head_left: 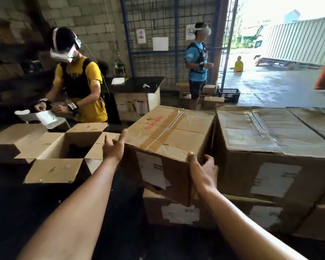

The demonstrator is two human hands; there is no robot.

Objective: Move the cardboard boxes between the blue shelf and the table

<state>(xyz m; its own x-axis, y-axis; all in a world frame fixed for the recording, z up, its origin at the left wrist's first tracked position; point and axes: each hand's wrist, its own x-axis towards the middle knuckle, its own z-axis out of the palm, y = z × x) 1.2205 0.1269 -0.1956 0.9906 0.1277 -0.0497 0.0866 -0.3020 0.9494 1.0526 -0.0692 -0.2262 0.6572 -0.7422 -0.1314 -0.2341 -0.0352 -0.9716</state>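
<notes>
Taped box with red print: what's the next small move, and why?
Probably lift it slightly clear. The right hand grips the near corner of the taped box, the left hand lies flat against its left side, and it sits askew on a lower box.

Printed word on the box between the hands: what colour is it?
Red lettering on the box; head view.

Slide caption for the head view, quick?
Left hand presses, right hand grips the taped cardboard box atop stacked boxes.

A grey block wall [94,25] meets a bright open doorway [274,59].
</notes>
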